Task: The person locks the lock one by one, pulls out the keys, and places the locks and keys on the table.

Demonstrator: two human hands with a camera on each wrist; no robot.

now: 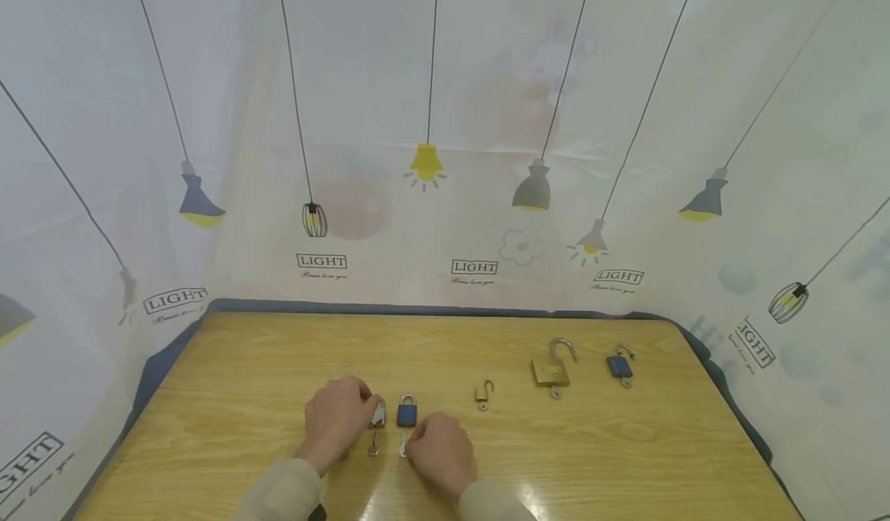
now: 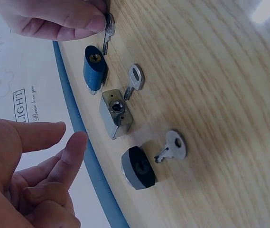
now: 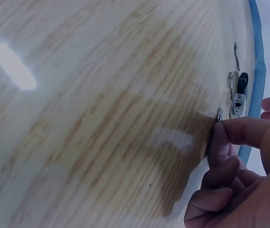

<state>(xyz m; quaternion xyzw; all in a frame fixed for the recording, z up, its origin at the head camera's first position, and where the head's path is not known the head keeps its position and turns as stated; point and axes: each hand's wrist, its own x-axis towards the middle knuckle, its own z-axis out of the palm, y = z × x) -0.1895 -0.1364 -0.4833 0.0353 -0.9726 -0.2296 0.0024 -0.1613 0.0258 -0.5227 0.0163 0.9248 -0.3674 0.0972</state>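
Beside the silver padlock (image 1: 378,415), the left hand (image 1: 341,413) is hovering, thumb and forefinger apart, holding nothing; rightward, the blue padlock (image 1: 407,412) is lying just ahead of a key (image 2: 108,31) that the nearer right hand (image 1: 441,450) is pinching, its long axis pointing roughly toward the keyhole (image 2: 95,58).

Noted wood-grain tabletop (image 1: 626,444), yellowish brown; caught bright glare streak (image 3: 13,66) on it in right wrist view. Traced blue strip (image 1: 389,307) along far edge and down both sides. Beyond, saw white sheet (image 1: 375,80) printed with hanging lamps: yellow lamp (image 1: 427,164) near middle, wire-cage lamp (image 1: 315,221) to left, grey dome lamp (image 1: 532,190) to right, blue lamps (image 1: 199,198) farther out either side. Lower down, read boxed "LIGHT" lettering (image 1: 475,267), repeated. Logged flower outline (image 1: 521,247), faint pink blotch (image 1: 357,209).
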